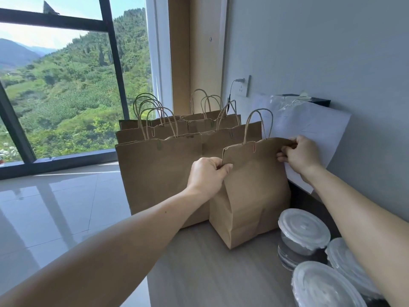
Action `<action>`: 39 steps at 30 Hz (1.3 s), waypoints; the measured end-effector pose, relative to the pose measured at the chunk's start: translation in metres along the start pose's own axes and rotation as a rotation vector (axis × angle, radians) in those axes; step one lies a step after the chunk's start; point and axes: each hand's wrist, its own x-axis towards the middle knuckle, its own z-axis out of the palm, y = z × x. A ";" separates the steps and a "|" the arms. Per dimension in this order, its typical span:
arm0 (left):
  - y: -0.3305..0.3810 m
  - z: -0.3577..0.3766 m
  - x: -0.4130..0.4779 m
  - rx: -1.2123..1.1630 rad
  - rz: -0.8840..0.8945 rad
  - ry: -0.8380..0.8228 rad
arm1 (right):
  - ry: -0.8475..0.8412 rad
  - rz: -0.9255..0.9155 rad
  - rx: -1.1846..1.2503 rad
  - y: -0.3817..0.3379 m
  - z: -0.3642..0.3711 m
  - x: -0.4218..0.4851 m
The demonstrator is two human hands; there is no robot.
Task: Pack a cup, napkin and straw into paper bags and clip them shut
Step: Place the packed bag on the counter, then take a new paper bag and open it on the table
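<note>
Head view: the left hand (pixel 207 173) and right hand (pixel 298 155), apart, pinch the top corners of the front paper bag (pixel 250 196). It stands on the desk (pixel 199 262) with a clip (pixel 254 147) already on, beside other clipped bags (pixel 159 173). Lidded cups (pixel 303 231) likely await packing.

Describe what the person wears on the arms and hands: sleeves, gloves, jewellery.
Nothing worn shows. The left hand and right hand have no gloves and no visible rings. Neither wrist carries a watch or bracelet. Both arms are uncovered right to the frame's edge, with no sleeve in view.
</note>
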 end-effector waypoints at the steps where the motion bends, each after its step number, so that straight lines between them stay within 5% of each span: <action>1: -0.001 0.000 -0.001 0.000 -0.003 -0.003 | 0.006 0.004 -0.002 0.001 0.000 -0.002; 9: 0.004 -0.008 -0.009 0.111 -0.002 -0.063 | 0.043 0.045 -0.077 -0.018 -0.006 -0.034; 17: 0.041 -0.023 -0.052 0.474 0.429 -0.019 | -0.048 0.000 -0.401 -0.052 -0.044 -0.151; 25: 0.081 -0.010 -0.145 0.555 0.521 -0.549 | 0.033 0.155 -0.655 -0.064 -0.092 -0.305; 39: 0.200 0.094 -0.391 0.471 0.853 -1.020 | 0.283 0.575 -0.776 -0.054 -0.275 -0.597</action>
